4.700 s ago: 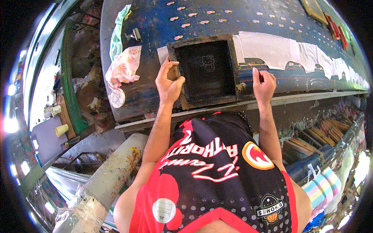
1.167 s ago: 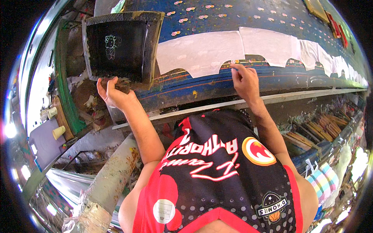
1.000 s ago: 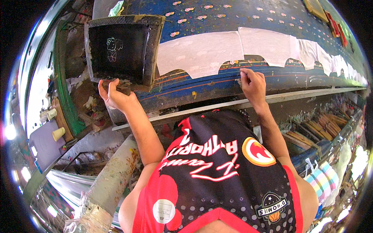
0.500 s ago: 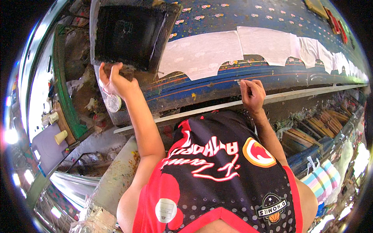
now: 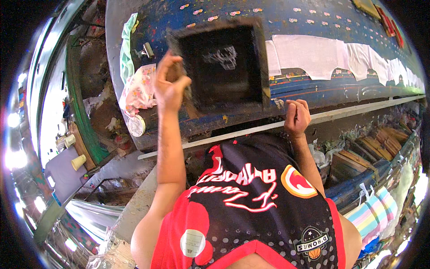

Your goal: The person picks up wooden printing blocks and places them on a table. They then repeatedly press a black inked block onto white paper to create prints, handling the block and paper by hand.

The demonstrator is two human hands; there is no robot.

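Observation:
My left hand [image 5: 170,86] is closed on the left side of a dark, square screen printing frame [image 5: 265,67], fingers curled round its edge. The frame is smeared by motion and covers part of the blue printing table [image 5: 251,10]. Through its dark mesh a pale patch shows. My right hand [image 5: 297,117] is curled shut over the table's near edge, right of the frame's lower corner. Beside its fingertips is a small whitish bit; whether the fingers hold it I cannot tell. Cut white cloth pieces [image 5: 309,53] lie in a row to the right, the nearest partly hidden by the frame.
A pale rail [image 5: 340,117] runs along the near edge. At the table's left end are a flowered cloth [image 5: 142,89], a mint cloth [image 5: 127,49], a small cylinder [image 5: 148,50] and a round white tub [image 5: 136,126]. Wooden frames [image 5: 354,157] stand below at the right.
My left hand has carried the printing frame rightward, over the nearest white cloth piece, uncovering the flowered and mint cloths. My right hand stays closed near the table edge.

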